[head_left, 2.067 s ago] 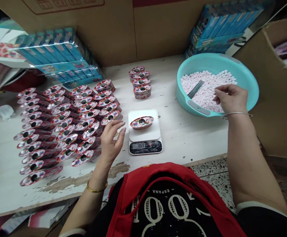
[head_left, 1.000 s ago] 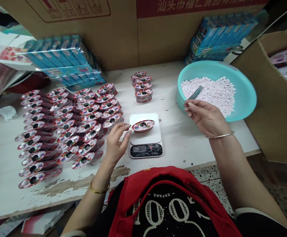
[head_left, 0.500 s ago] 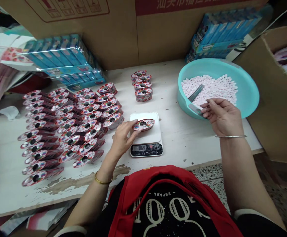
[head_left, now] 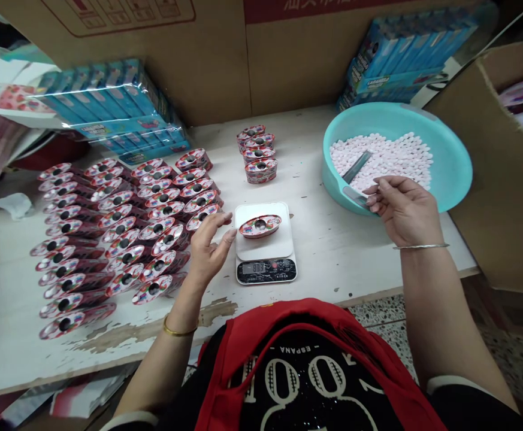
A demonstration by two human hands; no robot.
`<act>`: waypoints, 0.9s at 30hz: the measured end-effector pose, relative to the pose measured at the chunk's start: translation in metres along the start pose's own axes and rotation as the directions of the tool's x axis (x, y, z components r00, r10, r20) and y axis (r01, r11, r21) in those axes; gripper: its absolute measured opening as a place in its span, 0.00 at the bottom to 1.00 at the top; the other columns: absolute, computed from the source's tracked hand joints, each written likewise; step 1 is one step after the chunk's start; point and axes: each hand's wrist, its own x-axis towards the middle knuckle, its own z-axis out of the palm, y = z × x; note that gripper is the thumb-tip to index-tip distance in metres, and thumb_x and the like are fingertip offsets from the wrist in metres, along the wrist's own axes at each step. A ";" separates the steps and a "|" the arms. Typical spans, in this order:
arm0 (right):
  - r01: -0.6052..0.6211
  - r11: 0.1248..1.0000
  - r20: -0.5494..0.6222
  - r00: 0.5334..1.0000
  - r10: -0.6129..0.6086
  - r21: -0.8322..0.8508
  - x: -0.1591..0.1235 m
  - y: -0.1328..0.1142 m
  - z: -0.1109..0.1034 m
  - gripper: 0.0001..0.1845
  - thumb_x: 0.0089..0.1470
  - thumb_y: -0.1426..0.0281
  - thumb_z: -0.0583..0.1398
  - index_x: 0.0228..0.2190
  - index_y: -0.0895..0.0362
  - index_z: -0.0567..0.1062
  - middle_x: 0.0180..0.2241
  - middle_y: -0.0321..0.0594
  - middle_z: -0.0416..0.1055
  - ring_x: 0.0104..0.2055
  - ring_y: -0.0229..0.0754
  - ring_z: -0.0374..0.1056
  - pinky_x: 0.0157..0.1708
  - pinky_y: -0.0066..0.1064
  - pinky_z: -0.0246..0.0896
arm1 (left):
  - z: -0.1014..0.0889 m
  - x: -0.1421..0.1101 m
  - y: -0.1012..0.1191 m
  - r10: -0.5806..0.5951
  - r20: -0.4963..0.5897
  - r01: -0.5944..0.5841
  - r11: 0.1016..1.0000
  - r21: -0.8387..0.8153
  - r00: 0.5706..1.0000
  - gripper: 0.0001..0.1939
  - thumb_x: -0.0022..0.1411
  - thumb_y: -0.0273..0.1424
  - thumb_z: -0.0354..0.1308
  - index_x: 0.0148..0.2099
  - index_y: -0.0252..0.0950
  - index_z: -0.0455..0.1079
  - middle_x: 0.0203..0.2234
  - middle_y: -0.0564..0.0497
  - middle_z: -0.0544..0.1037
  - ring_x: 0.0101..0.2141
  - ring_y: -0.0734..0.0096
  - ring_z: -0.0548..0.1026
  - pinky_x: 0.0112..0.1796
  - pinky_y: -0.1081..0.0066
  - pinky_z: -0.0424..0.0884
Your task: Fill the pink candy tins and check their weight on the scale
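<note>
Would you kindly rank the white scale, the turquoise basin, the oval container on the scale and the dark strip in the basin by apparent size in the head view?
1. Turquoise basin
2. White scale
3. Oval container
4. Dark strip, judging by its visible part

The oval container point(head_left: 268, 227) stands upright near the middle of the frame, its printed red-and-white top facing up, with 1 round hole at the centre. Its long axis runs roughly left to right, the right end slightly higher in the frame. It rests on the white platform of the scale point(head_left: 284, 246), whose black panel shows digits too small to read surely. Right of centre, the turquoise bowl point(head_left: 452, 157) sits on the counter point(head_left: 319, 254), pale pink tablets point(head_left: 400, 158) spread inside it.
</note>
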 end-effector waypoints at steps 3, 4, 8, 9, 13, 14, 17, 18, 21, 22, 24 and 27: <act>0.002 1.000 -0.004 1.000 -0.002 -0.002 0.000 0.000 0.000 0.07 0.45 0.70 0.68 0.28 0.58 0.75 0.26 0.40 0.74 0.22 0.33 0.66 0.21 0.25 0.56 | -0.001 -0.001 -0.001 -0.008 0.003 0.008 1.000 0.008 1.000 0.14 0.65 0.34 0.54 0.52 0.37 0.69 0.43 0.45 0.77 0.43 0.69 0.74 0.46 0.63 0.72; 0.003 1.000 -0.006 1.000 -0.003 -0.004 0.000 0.001 0.000 0.07 0.46 0.70 0.68 0.28 0.58 0.75 0.26 0.40 0.74 0.22 0.33 0.66 0.21 0.25 0.56 | -0.001 -0.001 -0.001 -0.013 0.004 0.013 1.000 0.011 1.000 0.14 0.66 0.34 0.54 0.52 0.38 0.69 0.43 0.45 0.77 0.43 0.69 0.74 0.46 0.63 0.72; -0.003 1.000 0.000 1.000 0.003 0.003 0.001 0.001 -0.001 0.09 0.44 0.69 0.69 0.28 0.58 0.75 0.26 0.41 0.74 0.22 0.33 0.66 0.20 0.24 0.56 | 0.000 -0.002 -0.001 -0.013 0.012 0.013 1.000 0.016 1.000 0.14 0.66 0.34 0.54 0.52 0.37 0.69 0.42 0.45 0.76 0.42 0.69 0.74 0.45 0.64 0.72; -0.006 1.000 0.005 1.000 0.006 0.005 0.001 0.001 -0.001 0.10 0.44 0.69 0.69 0.28 0.59 0.75 0.26 0.41 0.74 0.22 0.33 0.66 0.20 0.24 0.56 | 0.000 -0.002 -0.002 -0.008 0.014 0.008 1.000 0.014 1.000 0.14 0.66 0.34 0.54 0.52 0.37 0.69 0.42 0.45 0.76 0.42 0.69 0.74 0.45 0.64 0.72; 0.008 1.000 0.012 1.000 -0.008 0.001 0.002 0.002 -0.002 0.15 0.41 0.65 0.72 0.28 0.59 0.75 0.26 0.40 0.75 0.23 0.32 0.66 0.21 0.23 0.58 | 0.001 -0.001 0.000 0.005 0.025 -0.005 1.000 0.005 1.000 0.15 0.66 0.35 0.55 0.53 0.37 0.68 0.42 0.46 0.75 0.41 0.69 0.74 0.43 0.66 0.72; 0.010 1.000 0.009 1.000 -0.010 -0.002 0.002 0.002 -0.001 0.16 0.40 0.64 0.72 0.28 0.59 0.75 0.26 0.39 0.75 0.23 0.32 0.66 0.21 0.23 0.58 | 0.002 -0.001 0.001 0.013 0.040 -0.013 1.000 0.006 0.999 0.17 0.65 0.36 0.56 0.55 0.37 0.67 0.43 0.45 0.75 0.42 0.68 0.74 0.44 0.65 0.71; -0.013 1.000 0.005 1.000 0.013 -0.010 0.002 0.003 0.000 0.19 0.38 0.61 0.73 0.29 0.59 0.75 0.26 0.38 0.74 0.22 0.32 0.65 0.20 0.23 0.58 | 0.009 0.005 0.007 0.076 0.171 -0.089 0.993 0.073 0.982 0.32 0.59 0.42 0.62 0.62 0.37 0.59 0.50 0.41 0.72 0.49 0.61 0.72 0.47 0.61 0.70; -0.026 1.000 0.009 1.000 0.026 -0.012 0.002 0.003 0.001 0.19 0.38 0.60 0.73 0.29 0.58 0.75 0.26 0.38 0.74 0.23 0.32 0.65 0.20 0.23 0.58 | 0.013 0.010 0.010 0.102 0.236 -0.132 0.985 0.114 0.966 0.34 0.59 0.42 0.62 0.63 0.37 0.58 0.51 0.41 0.72 0.49 0.59 0.71 0.48 0.60 0.69; -0.033 0.999 0.021 0.999 0.033 -0.014 0.001 0.007 0.003 0.19 0.41 0.59 0.72 0.30 0.58 0.75 0.27 0.38 0.75 0.23 0.32 0.65 0.21 0.23 0.59 | 0.027 0.034 0.012 0.162 0.363 -0.253 0.943 0.217 0.918 0.23 0.65 0.39 0.56 0.59 0.37 0.63 0.46 0.43 0.75 0.46 0.60 0.73 0.46 0.61 0.66; -0.028 1.000 0.022 0.999 0.028 -0.012 0.001 0.009 0.003 0.19 0.41 0.58 0.71 0.30 0.58 0.75 0.28 0.38 0.75 0.23 0.32 0.65 0.21 0.23 0.59 | 0.032 0.045 0.011 0.177 0.362 -0.274 0.932 0.237 0.915 0.20 0.66 0.38 0.53 0.57 0.37 0.64 0.45 0.44 0.76 0.45 0.61 0.73 0.45 0.62 0.66; -0.020 1.000 0.026 0.999 0.020 -0.003 0.001 0.011 0.002 0.19 0.42 0.58 0.71 0.31 0.58 0.75 0.28 0.39 0.75 0.24 0.32 0.65 0.21 0.23 0.59 | 0.043 0.069 0.005 0.197 0.322 -0.289 0.918 0.273 0.926 0.18 0.67 0.37 0.53 0.56 0.36 0.65 0.45 0.44 0.76 0.46 0.61 0.73 0.44 0.63 0.64; -0.031 0.999 0.041 0.999 0.031 0.005 0.001 0.012 0.000 0.19 0.43 0.57 0.71 0.31 0.58 0.75 0.29 0.40 0.75 0.24 0.32 0.65 0.22 0.24 0.59 | 0.062 0.103 -0.005 0.176 0.283 -0.271 0.901 0.340 0.943 0.18 0.65 0.37 0.55 0.55 0.37 0.66 0.46 0.43 0.76 0.47 0.59 0.72 0.44 0.62 0.63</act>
